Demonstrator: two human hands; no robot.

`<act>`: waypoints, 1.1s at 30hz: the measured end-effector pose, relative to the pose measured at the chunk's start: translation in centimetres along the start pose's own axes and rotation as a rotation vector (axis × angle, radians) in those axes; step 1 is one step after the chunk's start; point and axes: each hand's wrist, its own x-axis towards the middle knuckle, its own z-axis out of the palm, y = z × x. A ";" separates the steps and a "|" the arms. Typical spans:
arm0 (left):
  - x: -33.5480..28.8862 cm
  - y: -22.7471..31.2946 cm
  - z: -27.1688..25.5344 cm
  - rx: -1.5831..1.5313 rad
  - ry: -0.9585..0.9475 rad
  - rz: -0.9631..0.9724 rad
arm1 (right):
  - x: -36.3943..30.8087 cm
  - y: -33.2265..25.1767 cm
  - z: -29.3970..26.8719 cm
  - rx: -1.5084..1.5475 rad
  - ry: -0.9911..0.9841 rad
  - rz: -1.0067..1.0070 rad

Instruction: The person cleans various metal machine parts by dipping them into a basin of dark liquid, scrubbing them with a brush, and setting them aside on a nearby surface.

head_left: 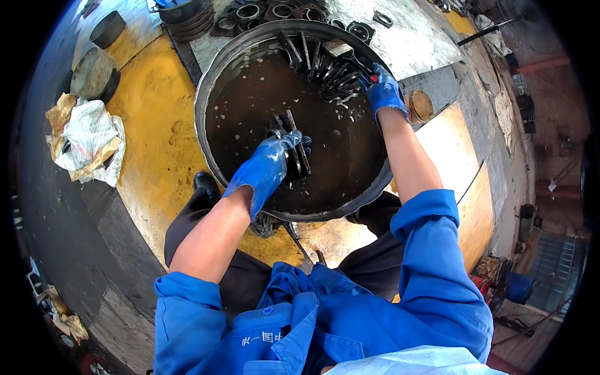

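Observation:
A large round metal pan (201, 115) of dark brown liquid stands between my legs. My left hand (265, 164), in a blue rubber glove, is closed round a dark metal part with upright plates (299, 147) above or partly in the liquid near the middle. My right hand (382, 89), gloved the same way, is at the pan's right rim. It grips a brush (338, 48) with a pale, flat head and a bit of red at its handle. Under the brush, several wet, dark plate-like metal parts (334, 75) lie heaped along the far right inside wall.
Dark ring-shaped parts (282, 11) lie beyond the pan. A round tin (420, 106) stands by its right side. At the left are a crumpled white sack (92, 139), a dark container (107, 29) and stacked round pans (186, 22). Yellow-stained boards (156, 119) cover the floor.

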 end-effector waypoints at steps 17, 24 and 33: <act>0.3 -0.6 0.8 0.143 -0.038 0.138 | -1.4 0.1 -4.2 -0.465 0.115 0.068; -0.4 -0.8 0.7 0.027 -0.036 0.102 | -13.9 -1.7 0.6 -0.154 -0.284 0.082; 0.4 0.1 1.0 -0.118 -0.235 0.130 | -18.7 1.6 1.6 -0.224 -0.492 0.215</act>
